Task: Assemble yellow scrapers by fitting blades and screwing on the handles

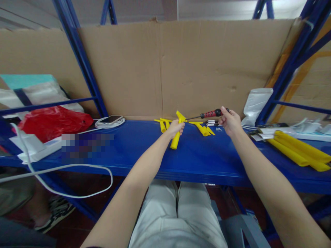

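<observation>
My left hand [174, 128] is closed around a yellow T-shaped plastic handle [175, 142], held tilted above the blue bench. With the fingertips of my right hand [230, 121] I grip the end of a screwdriver [210, 114] with a red and black handle. Its thin shaft points left, and the tip meets or sits very close to the yellow handle's upper part; exact contact is too small to make out. Behind my left hand lie more yellow plastic parts [162, 126]. Others [203, 130] rest between my hands, near small silvery pieces [218, 129].
Cardboard [124, 69] walls the back of the blue bench [134, 148]. On the left are a phone [111, 119], a red bag [54, 122] and a white cable [77, 165] hanging over the edge. Yellow sleeves [297, 150] lie right. Someone's shoe [57, 213] shows lower left.
</observation>
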`<action>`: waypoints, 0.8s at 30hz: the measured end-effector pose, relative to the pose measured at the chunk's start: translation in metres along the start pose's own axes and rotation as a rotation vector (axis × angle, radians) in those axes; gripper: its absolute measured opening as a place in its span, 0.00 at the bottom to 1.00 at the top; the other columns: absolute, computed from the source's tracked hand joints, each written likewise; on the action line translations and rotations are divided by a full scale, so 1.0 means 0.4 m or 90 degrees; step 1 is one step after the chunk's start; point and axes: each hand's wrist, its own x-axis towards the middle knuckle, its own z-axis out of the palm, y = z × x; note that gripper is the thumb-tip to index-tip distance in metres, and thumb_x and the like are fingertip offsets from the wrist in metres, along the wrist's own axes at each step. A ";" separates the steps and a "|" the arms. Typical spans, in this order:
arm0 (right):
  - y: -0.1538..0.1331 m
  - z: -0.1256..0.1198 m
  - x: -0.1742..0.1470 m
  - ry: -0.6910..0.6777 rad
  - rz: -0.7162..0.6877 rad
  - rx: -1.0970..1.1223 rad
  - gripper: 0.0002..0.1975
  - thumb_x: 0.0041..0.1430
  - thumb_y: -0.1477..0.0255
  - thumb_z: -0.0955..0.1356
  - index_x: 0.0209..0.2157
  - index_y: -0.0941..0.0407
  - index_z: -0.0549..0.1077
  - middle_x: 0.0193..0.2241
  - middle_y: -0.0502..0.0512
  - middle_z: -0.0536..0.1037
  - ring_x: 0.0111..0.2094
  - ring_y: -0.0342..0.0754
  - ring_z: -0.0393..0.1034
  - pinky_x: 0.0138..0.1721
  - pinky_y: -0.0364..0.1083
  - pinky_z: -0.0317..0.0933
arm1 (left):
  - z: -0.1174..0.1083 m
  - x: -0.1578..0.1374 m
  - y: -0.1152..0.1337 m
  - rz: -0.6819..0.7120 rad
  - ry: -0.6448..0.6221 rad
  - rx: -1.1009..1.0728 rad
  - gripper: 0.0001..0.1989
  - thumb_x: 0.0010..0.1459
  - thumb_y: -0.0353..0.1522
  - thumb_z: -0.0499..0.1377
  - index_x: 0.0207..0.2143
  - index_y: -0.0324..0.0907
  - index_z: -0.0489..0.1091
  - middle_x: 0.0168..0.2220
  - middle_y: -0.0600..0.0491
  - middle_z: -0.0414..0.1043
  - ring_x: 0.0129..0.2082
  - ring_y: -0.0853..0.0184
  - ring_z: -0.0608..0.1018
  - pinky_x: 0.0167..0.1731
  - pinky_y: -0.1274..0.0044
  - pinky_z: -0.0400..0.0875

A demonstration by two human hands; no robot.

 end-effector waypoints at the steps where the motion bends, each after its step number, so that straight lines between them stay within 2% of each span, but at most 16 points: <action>1: 0.001 0.001 0.000 0.007 -0.003 0.002 0.21 0.41 0.61 0.74 0.21 0.54 0.59 0.09 0.39 0.56 0.11 0.35 0.52 0.11 0.36 0.51 | 0.000 0.000 0.000 -0.001 0.000 -0.001 0.11 0.51 0.20 0.51 0.23 0.42 0.53 0.14 0.64 0.54 0.09 0.80 0.58 0.12 0.85 0.52; 8: 0.004 -0.009 0.018 0.066 -0.036 0.025 0.19 0.43 0.63 0.74 0.22 0.54 0.59 0.10 0.38 0.53 0.10 0.36 0.51 0.11 0.38 0.50 | 0.011 -0.009 0.007 -0.009 -0.017 0.011 0.10 0.51 0.21 0.51 0.24 0.42 0.54 0.14 0.64 0.55 0.10 0.80 0.58 0.13 0.85 0.52; 13: -0.001 -0.012 0.017 0.087 -0.018 0.011 0.18 0.40 0.67 0.74 0.20 0.54 0.60 0.11 0.39 0.56 0.10 0.34 0.48 0.10 0.38 0.47 | 0.015 -0.013 0.008 -0.018 -0.002 0.012 0.10 0.51 0.20 0.51 0.25 0.42 0.55 0.14 0.64 0.54 0.09 0.80 0.57 0.12 0.85 0.52; 20: 0.002 0.006 -0.004 0.043 0.039 -0.015 0.17 0.39 0.69 0.75 0.19 0.56 0.61 0.10 0.40 0.56 0.10 0.34 0.48 0.10 0.37 0.46 | 0.016 -0.017 0.013 -0.024 -0.010 0.019 0.10 0.50 0.20 0.51 0.24 0.42 0.54 0.14 0.64 0.54 0.09 0.80 0.57 0.12 0.85 0.51; 24: 0.003 0.005 -0.008 -0.018 0.087 -0.044 0.20 0.39 0.66 0.76 0.19 0.55 0.59 0.09 0.39 0.54 0.10 0.34 0.49 0.11 0.37 0.46 | 0.017 -0.016 0.013 -0.022 -0.013 0.027 0.10 0.51 0.21 0.51 0.24 0.42 0.54 0.14 0.64 0.54 0.09 0.80 0.57 0.12 0.84 0.51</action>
